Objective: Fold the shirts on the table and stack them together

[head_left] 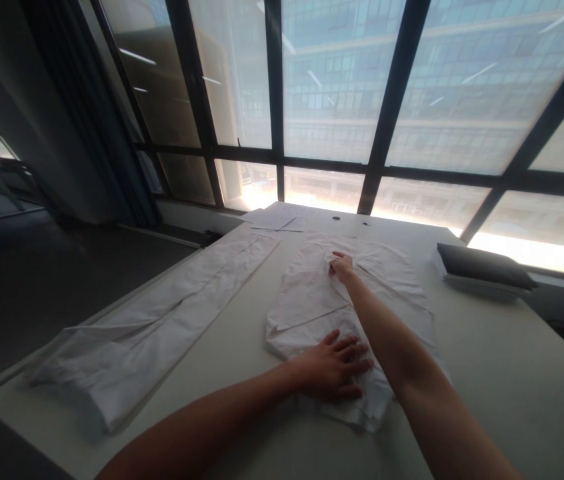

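From the head camera, both forearms run out of the bottom edge, so elbows and everything behind them are cut off, and the strong glare through the window wall [342, 87] at twelve o'clock washes out fine detail on the far end of the table [502, 373]. The white shirt [312, 300] lies flat at the middle of the table, thin creased cotton with what looks like a collar or placket edge at its near left corner; its near hem is partly covered by the left hand [335, 368] and the right forearm crosses its right half, hiding the fabric beneath. The left hand rests palm down with fingers spread wide, pressing the cloth at about six o'clock of the garment, gripping nothing. The right hand [342, 266] reaches to the garment's twelve o'clock end, fingers bunched narrowly on a small fold of cloth; whether it pinches or only touches the fold is too small to tell. At nine o'clock from the shirt, well apart, a long white folded garment [162, 320] stretches along the table's left edge, smooth and strip-shaped. At two o'clock sits a dark flat pad on stacked sheets [482, 267], and loose papers [275, 220] lie at the far end.
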{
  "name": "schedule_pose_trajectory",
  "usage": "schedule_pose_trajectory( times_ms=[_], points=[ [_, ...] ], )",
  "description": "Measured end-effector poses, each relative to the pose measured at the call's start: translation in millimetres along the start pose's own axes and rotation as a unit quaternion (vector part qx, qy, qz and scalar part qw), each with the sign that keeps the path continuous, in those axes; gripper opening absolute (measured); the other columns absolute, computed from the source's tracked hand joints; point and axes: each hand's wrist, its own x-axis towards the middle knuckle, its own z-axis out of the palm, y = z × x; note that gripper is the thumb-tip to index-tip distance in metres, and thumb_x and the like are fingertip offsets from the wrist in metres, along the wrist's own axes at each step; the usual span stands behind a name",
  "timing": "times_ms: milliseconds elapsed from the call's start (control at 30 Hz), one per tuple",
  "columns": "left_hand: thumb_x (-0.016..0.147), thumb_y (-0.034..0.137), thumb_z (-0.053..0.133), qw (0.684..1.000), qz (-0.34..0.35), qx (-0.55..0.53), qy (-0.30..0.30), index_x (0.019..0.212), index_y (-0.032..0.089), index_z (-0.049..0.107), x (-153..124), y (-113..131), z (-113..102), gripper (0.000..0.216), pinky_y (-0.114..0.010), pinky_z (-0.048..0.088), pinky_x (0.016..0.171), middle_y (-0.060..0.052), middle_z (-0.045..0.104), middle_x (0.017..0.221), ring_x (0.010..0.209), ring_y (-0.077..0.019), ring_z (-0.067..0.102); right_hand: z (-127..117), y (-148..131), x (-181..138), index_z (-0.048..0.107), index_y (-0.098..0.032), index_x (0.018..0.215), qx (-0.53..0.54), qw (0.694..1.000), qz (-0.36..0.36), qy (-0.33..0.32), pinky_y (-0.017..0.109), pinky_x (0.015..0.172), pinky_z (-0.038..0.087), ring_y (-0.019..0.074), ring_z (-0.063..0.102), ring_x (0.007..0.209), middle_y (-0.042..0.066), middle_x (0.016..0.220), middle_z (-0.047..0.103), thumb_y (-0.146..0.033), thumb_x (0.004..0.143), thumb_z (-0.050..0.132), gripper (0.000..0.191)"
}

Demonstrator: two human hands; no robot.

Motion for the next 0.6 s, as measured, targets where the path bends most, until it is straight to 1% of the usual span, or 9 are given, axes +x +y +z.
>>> schedule_pose_trajectory(
  times_ms=[67,133,233,300,333,433,500,533,600],
  points=[
    [0.102,0.057,0.04,1.0,-0.001,-0.002,-0.005,0.154,0.026,0.036,0,0,0,0.061,-0.057,0.013,0.12,-0.01,0.03,0.163,0.151,-0.0308,0.022,-12,-10,-2,0.071,-0.009,0.105,-0.003,0.999,-0.033,0.025,0.02,0.049,0.046,0.0114,0.056,0.055,0.002,0.074,0.066,-0.009,0.059,0.061,0.047],
    [0.102,0.057,0.039,1.0,0.001,-0.005,-0.011,0.155,0.026,0.034,1,-1,-1,0.061,-0.057,0.012,0.121,-0.01,0.029,0.163,0.151,-0.0304,0.021,-35,-24,-5,0.073,-0.012,0.102,-0.002,0.997,-0.068,0.047,0.021,0.055,0.048,0.0126,0.059,0.064,0.005,0.085,0.07,-0.011,0.059,0.061,0.045],
    [0.102,0.057,0.04,1.0,0.002,-0.007,-0.022,0.156,0.027,0.033,2,-3,0,0.062,-0.056,0.012,0.121,-0.01,0.027,0.164,0.152,-0.0302,0.019,-95,-47,-12,0.075,-0.012,0.104,-0.009,0.988,-0.13,0.082,0.025,0.06,0.051,0.016,0.062,0.068,0.006,0.083,0.072,-0.019,0.063,0.063,0.044],
    [0.102,0.057,0.04,1.0,0.001,-0.004,-0.027,0.156,0.028,0.033,4,-4,0,0.062,-0.056,0.012,0.121,-0.01,0.027,0.164,0.152,-0.0306,0.019,-149,-60,-22,0.076,-0.011,0.101,-0.039,0.966,-0.223,0.129,0.029,0.061,0.052,0.0189,0.064,0.066,0.007,0.076,0.072,-0.029,0.068,0.066,0.04],
    [0.102,0.057,0.041,1.0,0.0,-0.002,-0.029,0.156,0.028,0.032,4,-5,0,0.063,-0.056,0.012,0.121,-0.01,0.027,0.164,0.152,-0.0309,0.019,-180,-66,-30,0.077,-0.012,0.1,-0.064,0.948,-0.265,0.163,0.031,0.062,0.053,0.0196,0.065,0.067,0.008,0.078,0.073,-0.031,0.07,0.065,0.038],
    [0.102,0.057,0.04,0.999,0.003,0.001,-0.032,0.156,0.028,0.032,6,-7,1,0.063,-0.056,0.013,0.12,-0.01,0.028,0.164,0.152,-0.0316,0.019,-277,-80,-63,0.078,-0.014,0.091,-0.17,0.876,-0.349,0.286,0.037,0.072,0.055,0.0221,0.068,0.074,0.011,0.086,0.075,-0.029,0.072,0.064,0.028],
    [0.102,0.057,0.039,0.999,0.007,0.001,-0.032,0.157,0.028,0.031,6,-8,1,0.063,-0.056,0.013,0.12,-0.01,0.028,0.164,0.152,-0.0317,0.02,-340,-85,-89,0.079,-0.016,0.089,-0.233,0.83,-0.361,0.357,0.041,0.08,0.055,0.0259,0.07,0.082,0.012,0.087,0.076,-0.027,0.073,0.064,0.025],
    [0.102,0.057,0.039,0.999,0.008,0.001,-0.032,0.157,0.028,0.031,6,-8,1,0.063,-0.056,0.013,0.12,-0.01,0.028,0.164,0.152,-0.0318,0.02,-370,-86,-102,0.08,-0.017,0.088,-0.253,0.816,-0.353,0.382,0.042,0.079,0.054,0.0271,0.071,0.081,0.012,0.085,0.076,-0.026,0.074,0.063,0.024],
    [0.102,0.057,0.04,0.999,0.009,0.001,-0.03,0.157,0.029,0.031,6,-8,0,0.063,-0.054,0.012,0.121,-0.01,0.028,0.163,0.151,-0.0315,0.021,-423,-83,-126,0.08,-0.017,0.092,-0.26,0.799,-0.329,0.431,0.042,0.069,0.054,0.029,0.071,0.076,0.015,0.083,0.076,-0.025,0.075,0.061,0.027]
  ],
)
